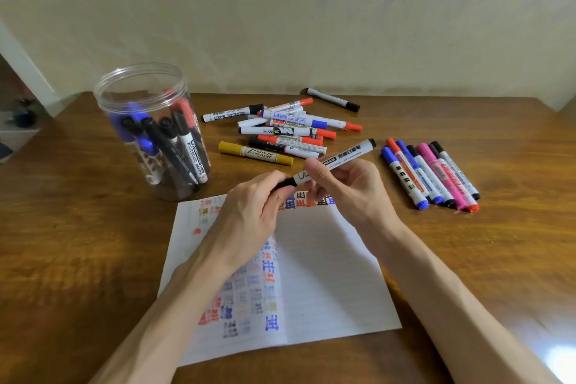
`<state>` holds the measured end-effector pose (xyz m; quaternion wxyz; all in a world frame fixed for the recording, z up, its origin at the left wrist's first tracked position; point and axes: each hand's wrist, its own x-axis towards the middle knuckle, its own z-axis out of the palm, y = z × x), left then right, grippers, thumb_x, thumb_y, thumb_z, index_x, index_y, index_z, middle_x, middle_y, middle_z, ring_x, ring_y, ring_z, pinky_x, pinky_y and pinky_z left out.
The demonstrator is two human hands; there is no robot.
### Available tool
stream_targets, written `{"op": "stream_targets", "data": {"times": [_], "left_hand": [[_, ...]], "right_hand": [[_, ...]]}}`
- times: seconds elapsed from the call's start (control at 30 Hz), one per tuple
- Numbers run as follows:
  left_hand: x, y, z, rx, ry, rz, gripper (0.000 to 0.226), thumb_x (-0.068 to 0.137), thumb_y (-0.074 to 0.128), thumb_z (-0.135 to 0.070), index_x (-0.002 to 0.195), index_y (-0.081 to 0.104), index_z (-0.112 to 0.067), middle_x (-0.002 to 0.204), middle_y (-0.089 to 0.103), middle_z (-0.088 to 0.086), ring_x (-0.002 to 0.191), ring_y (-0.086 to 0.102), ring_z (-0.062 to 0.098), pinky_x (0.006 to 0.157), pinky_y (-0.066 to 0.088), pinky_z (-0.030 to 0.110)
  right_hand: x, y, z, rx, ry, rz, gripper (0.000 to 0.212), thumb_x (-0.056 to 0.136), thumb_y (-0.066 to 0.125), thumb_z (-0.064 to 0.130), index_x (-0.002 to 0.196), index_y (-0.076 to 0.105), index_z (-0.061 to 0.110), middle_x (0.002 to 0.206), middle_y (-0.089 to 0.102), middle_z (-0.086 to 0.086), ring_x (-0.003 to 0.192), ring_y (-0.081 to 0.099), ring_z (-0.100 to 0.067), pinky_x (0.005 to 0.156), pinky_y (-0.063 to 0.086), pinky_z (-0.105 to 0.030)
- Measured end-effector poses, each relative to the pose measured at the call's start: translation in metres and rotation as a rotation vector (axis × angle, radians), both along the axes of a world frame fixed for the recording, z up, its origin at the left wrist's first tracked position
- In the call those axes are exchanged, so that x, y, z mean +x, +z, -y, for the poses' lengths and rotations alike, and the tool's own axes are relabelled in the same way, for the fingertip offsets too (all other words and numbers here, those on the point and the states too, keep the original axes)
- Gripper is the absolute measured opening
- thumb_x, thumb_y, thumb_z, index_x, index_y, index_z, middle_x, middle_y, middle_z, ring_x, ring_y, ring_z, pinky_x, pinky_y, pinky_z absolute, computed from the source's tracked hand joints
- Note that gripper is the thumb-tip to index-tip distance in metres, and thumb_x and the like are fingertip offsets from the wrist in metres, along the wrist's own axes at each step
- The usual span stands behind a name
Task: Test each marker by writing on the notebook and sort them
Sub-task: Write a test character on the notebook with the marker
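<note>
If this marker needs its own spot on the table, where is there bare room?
Bare wood lies between the notebook and the sorted row, right of that row, and left of the jar. The far right corner beyond the lone black marker is also free. It is crowded around the loose pile behind both hands.

A brown wooden table [78,227] fills the lower frame. On it, an open notebook [327,274] lies at lower centre, a clear jar [149,134] of markers stands at upper left, a loose pile of markers [286,131] sits at centre, one black-capped marker [333,99] lies behind, and a neat row of markers [431,174] lies at right.
</note>
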<state>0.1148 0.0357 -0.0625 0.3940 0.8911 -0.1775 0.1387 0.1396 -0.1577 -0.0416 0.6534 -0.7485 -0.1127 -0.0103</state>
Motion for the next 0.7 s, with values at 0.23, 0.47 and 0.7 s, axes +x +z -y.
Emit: {"op": "stream_targets", "data": {"times": [0.23,0.47,0.7], "left_hand": [[0.0003,0.0057,-0.0074,-0.083,-0.069,-0.18,0.023,0.107,0.049,-0.039,0.106,0.069,-0.027,0.086,0.073,-0.006,0.082,0.07,0.016,0.067,0.057,0.048],[0.0015,0.0082,-0.009,-0.166,-0.096,-0.246,0.021,0.105,0.053,-0.037,0.108,0.072,-0.028,0.089,0.074,-0.005,0.087,0.07,0.017,0.071,0.059,0.039],[-0.0021,0.0075,-0.0043,-0.128,-0.061,-0.118,0.017,0.103,0.059,-0.033,0.11,0.073,-0.026,0.093,0.075,-0.013,0.088,0.072,0.016,0.068,0.059,0.045]], "right_hand": [[0.0,0.0011,0.0012,-0.025,0.044,0.005,0.028,0.099,0.07,0.034,0.091,0.078,0.008,0.081,0.077,-0.008,0.077,0.074,-0.031,0.078,0.062,-0.044],[-0.0003,0.0043,0.0017,-0.039,0.057,0.035,0.027,0.1,0.068,0.031,0.092,0.076,0.006,0.081,0.077,-0.008,0.077,0.073,-0.029,0.071,0.06,-0.027],[-0.0058,-0.0002,-0.0041,0.102,0.015,-0.068,0.03,0.098,0.072,0.034,0.097,0.076,0.005,0.083,0.077,-0.006,0.074,0.07,-0.02,0.076,0.06,-0.038]]}}
